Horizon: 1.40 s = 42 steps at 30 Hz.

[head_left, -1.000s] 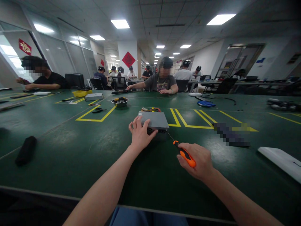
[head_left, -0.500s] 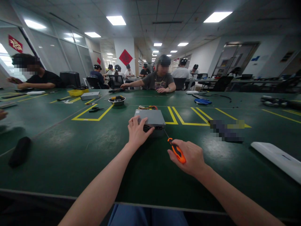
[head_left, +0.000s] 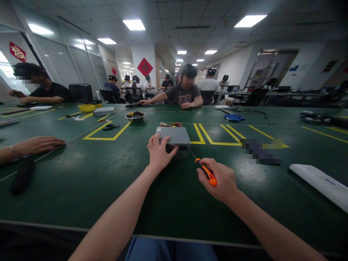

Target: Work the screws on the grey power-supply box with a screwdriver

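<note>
A grey metal computer power supply (head_left: 176, 135) lies on the green table in front of me, with coloured wires (head_left: 170, 124) at its far side and a socket on its near face. My left hand (head_left: 159, 150) grips its left part, fingertips on the top and thumb along the near face. In my right hand (head_left: 219, 177) is an orange-and-black screwdriver (head_left: 208, 173), its thin shaft pointing up and left. The tip is at the near right corner of the power supply; whether it sits in a screw is too small to see.
A metal bowl with tools (head_left: 135, 116) stands beyond, left of the power supply. A co-worker's hand (head_left: 43, 144) rests on the table at left, near a black case (head_left: 23, 177). To the right lie a white device (head_left: 320, 181) and blue gloves (head_left: 233, 117). Another person sits opposite.
A co-worker's hand has come further in from the left onto the table. My right hand and the screwdriver handle have shifted very slightly; my left hand keeps its hold.
</note>
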Available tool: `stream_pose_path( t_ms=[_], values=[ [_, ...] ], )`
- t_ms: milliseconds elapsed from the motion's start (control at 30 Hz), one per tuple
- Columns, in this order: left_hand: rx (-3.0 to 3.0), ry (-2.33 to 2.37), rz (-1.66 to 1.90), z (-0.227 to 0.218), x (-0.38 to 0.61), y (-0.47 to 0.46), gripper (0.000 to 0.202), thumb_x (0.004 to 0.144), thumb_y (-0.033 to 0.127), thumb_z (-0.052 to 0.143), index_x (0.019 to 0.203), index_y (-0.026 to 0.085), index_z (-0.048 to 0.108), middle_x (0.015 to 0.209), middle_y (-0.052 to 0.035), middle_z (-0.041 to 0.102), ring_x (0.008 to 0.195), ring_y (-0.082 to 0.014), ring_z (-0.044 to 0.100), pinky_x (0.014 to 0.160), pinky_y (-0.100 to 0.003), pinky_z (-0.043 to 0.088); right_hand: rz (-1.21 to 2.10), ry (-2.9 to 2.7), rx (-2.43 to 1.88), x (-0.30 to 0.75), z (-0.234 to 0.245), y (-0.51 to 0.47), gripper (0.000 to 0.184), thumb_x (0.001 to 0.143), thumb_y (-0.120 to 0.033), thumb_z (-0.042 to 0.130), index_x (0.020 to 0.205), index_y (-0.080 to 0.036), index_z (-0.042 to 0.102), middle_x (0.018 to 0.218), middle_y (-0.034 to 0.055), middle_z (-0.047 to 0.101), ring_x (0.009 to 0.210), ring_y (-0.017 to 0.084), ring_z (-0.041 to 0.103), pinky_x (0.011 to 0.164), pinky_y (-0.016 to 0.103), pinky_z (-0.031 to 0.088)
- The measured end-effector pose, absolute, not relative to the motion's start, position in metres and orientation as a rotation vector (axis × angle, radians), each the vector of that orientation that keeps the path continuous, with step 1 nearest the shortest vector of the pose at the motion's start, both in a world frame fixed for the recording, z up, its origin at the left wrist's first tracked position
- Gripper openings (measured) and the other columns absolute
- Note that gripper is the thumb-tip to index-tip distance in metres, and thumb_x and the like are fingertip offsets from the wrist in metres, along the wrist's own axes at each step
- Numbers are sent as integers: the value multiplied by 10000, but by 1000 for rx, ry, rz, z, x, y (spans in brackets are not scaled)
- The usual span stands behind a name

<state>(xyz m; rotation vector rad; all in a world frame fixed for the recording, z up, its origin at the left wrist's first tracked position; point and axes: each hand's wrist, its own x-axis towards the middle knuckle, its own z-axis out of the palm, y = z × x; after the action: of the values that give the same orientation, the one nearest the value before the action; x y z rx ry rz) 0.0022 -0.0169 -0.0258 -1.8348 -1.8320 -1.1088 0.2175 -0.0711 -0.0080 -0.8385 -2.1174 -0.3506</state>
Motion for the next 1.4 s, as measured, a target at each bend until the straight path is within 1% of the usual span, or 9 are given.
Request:
stream_pose_path(
  t_ms=[133,233,333,433,633,833,1067,1267,1400],
  values=[
    [-1766,-1883,-1104,-25,6,-19,518,701,490,606,1141,244,485,1323,-123,271,1294,-341,161,994,-525,237,-350,-2163,-743,215,-7,-71,79,782,-210,494,822,-157,536,696,29,532,593,133,469,573,261,367],
    [-1744,-1929,-1139,-26,7,-19,544,699,502,601,1151,231,464,1353,-138,232,1282,-359,197,967,-544,268,-348,-2211,-709,215,-4,-73,84,780,-221,489,773,-166,551,708,39,518,629,146,468,589,274,365],
    [-1756,-1949,-1184,-28,6,-17,550,698,511,600,1151,235,452,1365,-132,206,1227,-361,292,923,-540,333,-328,-2184,-757,217,-4,-74,172,807,-307,500,856,-152,555,710,35,548,592,136,481,561,264,362],
    [-1799,-1917,-1228,-30,3,-15,546,693,505,611,1137,230,451,1350,-121,208,1198,-350,324,910,-515,373,-307,-2109,-838,218,-6,-74,209,832,-295,479,959,-135,525,662,6,558,517,110,478,519,239,356],
    [-1824,-1859,-1286,-33,1,-12,529,693,496,619,1116,223,456,1287,-104,255,1184,-320,325,952,-489,363,-463,-2140,-749,214,-7,-73,75,763,-224,507,794,-159,528,683,35,561,595,149,500,588,282,368],
    [-1812,-1852,-1277,-33,1,-11,530,694,504,614,1111,219,454,1261,-106,279,1171,-317,336,945,-486,369,-399,-2145,-750,212,-7,-72,129,791,-223,524,889,-139,534,692,17,604,549,120,519,617,286,366],
    [-1820,-1856,-1268,-31,2,-12,522,698,496,613,1110,222,444,1253,-109,293,1174,-306,334,919,-478,383,-411,-2199,-755,212,-5,-73,82,769,-206,507,817,-160,555,691,23,581,619,142,527,668,310,366],
    [-1830,-1891,-1249,-30,3,-13,512,703,487,609,1111,227,441,1262,-112,295,1181,-307,325,897,-475,394,-383,-2196,-588,210,-8,-74,122,752,-193,528,870,-163,541,705,20,599,612,138,541,669,314,375],
    [-1826,-1899,-1248,-30,3,-13,520,696,477,617,1118,229,439,1266,-111,295,1183,-309,324,897,-479,392,-382,-2266,-604,202,-10,-73,122,780,-205,501,881,-158,550,734,29,603,632,137,535,681,313,373]
  ],
)
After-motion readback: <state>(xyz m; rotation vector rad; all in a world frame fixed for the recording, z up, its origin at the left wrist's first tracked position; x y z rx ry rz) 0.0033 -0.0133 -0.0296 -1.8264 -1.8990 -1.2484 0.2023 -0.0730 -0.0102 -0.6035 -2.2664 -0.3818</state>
